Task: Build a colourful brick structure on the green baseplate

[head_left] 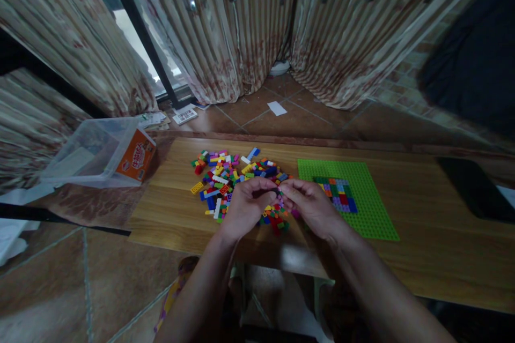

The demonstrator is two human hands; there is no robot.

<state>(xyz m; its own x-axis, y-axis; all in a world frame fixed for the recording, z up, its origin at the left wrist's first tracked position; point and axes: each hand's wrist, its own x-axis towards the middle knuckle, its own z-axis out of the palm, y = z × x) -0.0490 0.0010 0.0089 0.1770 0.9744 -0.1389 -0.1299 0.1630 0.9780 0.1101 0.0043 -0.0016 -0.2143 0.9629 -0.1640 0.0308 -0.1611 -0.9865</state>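
My left hand [252, 201] and my right hand [309, 204] meet over a pile of loose toy bricks [221, 178] in many colours. The right thumb and fingers pinch a small pink toy brick [280, 191], mostly covered by the fingertips. Curled towards the same spot, the left fingers nearly touch the right ones; what lies between them is too small to make out. Right of the hands is a green studded baseplate [376, 206]. It carries a block of blue, red, green and other coloured bricks [341, 195], partly hidden by my right hand.
The wooden table [161, 203] holds a dark flat object [475, 187] at the right. Beyond its left end stands a clear plastic bin [92, 153] with an orange label. Curtains [249, 27] hang behind, and a white paper [277, 108] lies on the tiled floor.
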